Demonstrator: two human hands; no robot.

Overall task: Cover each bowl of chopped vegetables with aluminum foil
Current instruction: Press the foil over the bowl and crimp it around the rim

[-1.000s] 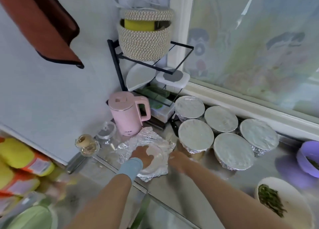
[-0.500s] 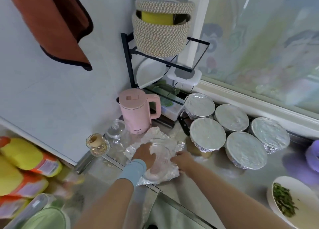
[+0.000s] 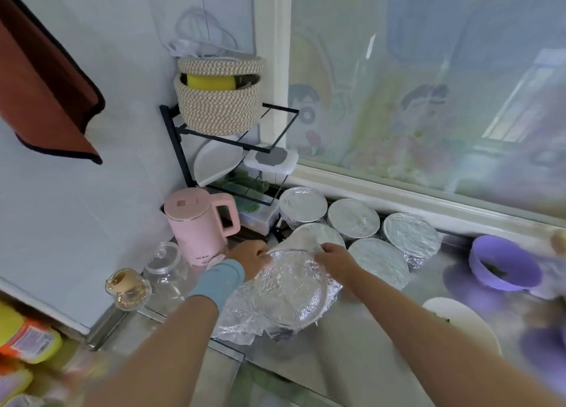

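A bowl draped in a crumpled sheet of aluminum foil (image 3: 291,290) is tilted up off the steel counter between my hands. My left hand (image 3: 249,258), with a blue band at the wrist, grips the foil at the bowl's far left rim. My right hand (image 3: 335,258) pinches the foil at the far right rim. Loose foil (image 3: 239,321) hangs out at the lower left. Behind stand several foil-covered bowls (image 3: 410,238). A purple bowl (image 3: 502,267) with greens and a white bowl (image 3: 459,324) with greens sit uncovered at the right.
A pink kettle (image 3: 199,222) stands just left of my hands, with a glass jar (image 3: 164,265) and a small glass bottle (image 3: 127,287) further left. A black wire rack (image 3: 232,149) with a woven basket fills the corner. The window sill runs behind the bowls.
The foil-draped bowl has come up off the counter and tilted toward me. Both hands shifted from pressing on top of the foil to holding its far rim.
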